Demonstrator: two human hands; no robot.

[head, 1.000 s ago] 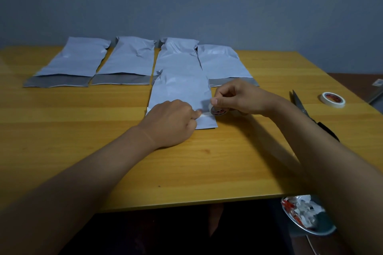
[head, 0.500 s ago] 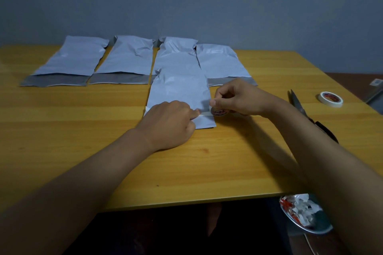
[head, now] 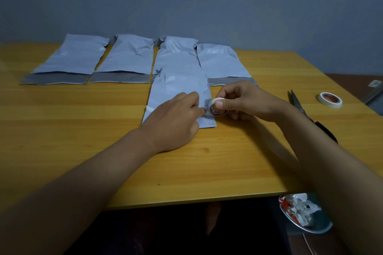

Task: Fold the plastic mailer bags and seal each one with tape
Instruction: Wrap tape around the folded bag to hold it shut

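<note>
Mailer bag [head: 180,87], folded, flat on the worktop [head: 62,130] just in front of four more bags [head: 128,56] set in a row at the far edge. We judge it thin, soft and slippery plastic, very light, likely to spring open at the fold unless pressed; best held down flat near the folded end while tape goes on. Left hand [head: 174,118]: fingers bent, tips pressing on the bag's near right corner, seemingly pinning a tape end there. Right hand [head: 244,101]: grip clenched on a small tape roll [head: 217,107], thumb on its rim, just beside the bag's right edge. We judge the roll light and stiff, the free tape sticky and prone to curl.

Beyond: scissors [head: 298,105] near the right forearm, partly covered by it; a second tape roll [head: 330,99] well apart to the right; a dish of scraps [head: 300,213] below the worktop edge.

Hard to tell: the tape strip itself, the fold line under the left hand, and whether the far bags are sealed.
</note>
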